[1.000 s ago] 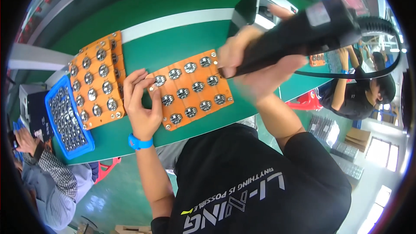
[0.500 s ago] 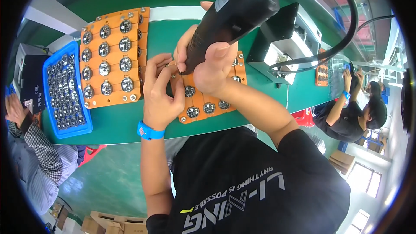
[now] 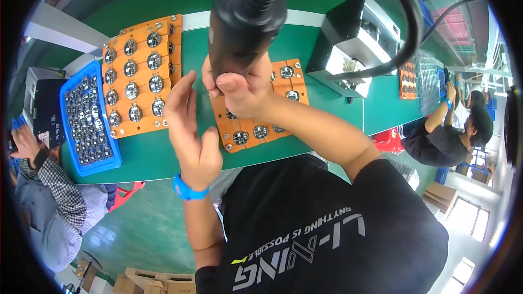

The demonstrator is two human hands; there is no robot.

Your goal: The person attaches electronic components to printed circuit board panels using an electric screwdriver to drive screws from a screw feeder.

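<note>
My right hand (image 3: 239,87) grips a black electric screwdriver (image 3: 239,27), held nearly upright with a ribbed cable leaving its top. It stands over an orange fixture plate (image 3: 245,122) on the green table. Small round circuit boards (image 3: 260,132) sit in rows on that plate; my hand and the tool cover part of them, and the screwdriver's tip is hidden. My left hand (image 3: 192,141), with a blue wrist strap, is open beside the plate's left edge, fingers apart and nothing in them. To its left are stacked orange plates (image 3: 143,84) that bear more round boards.
A blue tray (image 3: 116,158) full of round boards lies left of the stacked plates. A black-and-white machine (image 3: 348,49) stands at the right, with the cable (image 3: 406,49) looping near it. People work at the far left and far right.
My left hand has come away from the plate, toward the left and nearer me, and its fingers have opened out. The screwdriver has shifted left and tipped more upright.
</note>
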